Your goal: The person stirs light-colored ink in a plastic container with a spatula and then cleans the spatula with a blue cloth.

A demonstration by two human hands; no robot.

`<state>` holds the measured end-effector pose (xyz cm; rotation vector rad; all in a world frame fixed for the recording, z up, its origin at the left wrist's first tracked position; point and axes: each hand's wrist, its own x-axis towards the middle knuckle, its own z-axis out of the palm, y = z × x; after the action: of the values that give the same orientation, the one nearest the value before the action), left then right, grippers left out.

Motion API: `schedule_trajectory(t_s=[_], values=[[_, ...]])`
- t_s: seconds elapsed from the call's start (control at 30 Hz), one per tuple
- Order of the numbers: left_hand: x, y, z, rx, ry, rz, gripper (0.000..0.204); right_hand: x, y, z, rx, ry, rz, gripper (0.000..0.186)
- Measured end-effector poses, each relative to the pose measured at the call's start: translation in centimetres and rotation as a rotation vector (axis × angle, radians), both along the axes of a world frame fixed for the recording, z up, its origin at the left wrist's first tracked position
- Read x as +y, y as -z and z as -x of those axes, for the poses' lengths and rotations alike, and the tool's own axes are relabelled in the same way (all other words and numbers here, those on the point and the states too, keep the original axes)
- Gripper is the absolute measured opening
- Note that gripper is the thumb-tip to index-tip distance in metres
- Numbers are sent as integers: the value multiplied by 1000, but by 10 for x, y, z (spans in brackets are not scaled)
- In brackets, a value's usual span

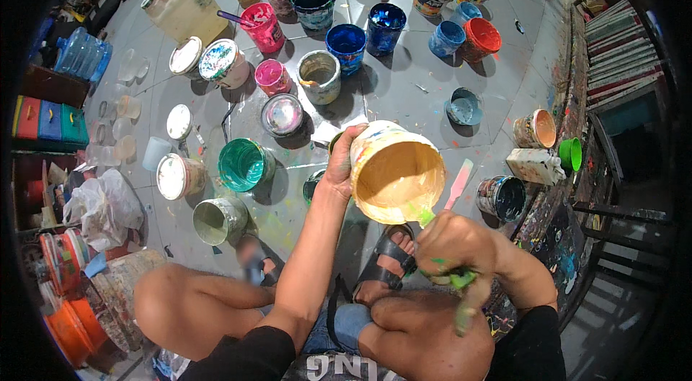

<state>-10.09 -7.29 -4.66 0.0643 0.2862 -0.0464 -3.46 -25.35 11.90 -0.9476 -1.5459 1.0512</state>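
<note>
My left hand point(344, 157) grips the side of a paint bucket point(398, 172), holding it up and tilted so its mouth faces me. Cream-yellow paint coats the inside, with paint smeared over the rim. Closed at the lower right of that rim, my right hand point(455, 247) holds a green spatula point(427, 217); its tip touches the rim. More green shows below the fingers, which are partly blurred and stained. A pink-and-pale strip point(459, 184) rises just beyond this hand; whether I hold it cannot be told.
Around me stand a green-paint bucket point(246, 165), a grey-white bucket point(220, 221), a dark-paint bucket point(501, 197) and blue-paint buckets point(346, 48). A jerrycan point(184, 7) is at the far left. Stacked screen frames point(623, 56) line the right, beside a bright green cup point(570, 154).
</note>
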Motion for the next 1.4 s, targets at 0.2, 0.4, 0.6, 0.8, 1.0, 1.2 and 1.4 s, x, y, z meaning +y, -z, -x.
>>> schedule_trajectory(t_s=[0.2, 0.4, 0.6, 0.8, 1.0, 1.2, 1.4], values=[[-10, 2, -4, 42, -98, -13, 41, 4, 17, 28, 188, 472, 114, 31], [-26, 4, -5, -14, -141, -80, 42, 30, 13, 48, 611, 912, 59, 42], [-34, -5, -2, -44, -188, -65, 43, 54, 3, 7, 1249, 1018, -289, 40], [-36, -1, 5, -122, -221, -37, 51, 56, -15, 7, 793, 1131, -509, 40], [-42, -8, 1, -146, -188, -53, 57, 53, 10, 13, -7, 1174, -495, 31], [-30, -6, 4, -82, -114, -74, 60, 54, 15, 34, 385, 914, -253, 43], [-39, -4, 6, -71, -215, -81, 57, 28, 26, 6, -209, 978, -321, 38]])
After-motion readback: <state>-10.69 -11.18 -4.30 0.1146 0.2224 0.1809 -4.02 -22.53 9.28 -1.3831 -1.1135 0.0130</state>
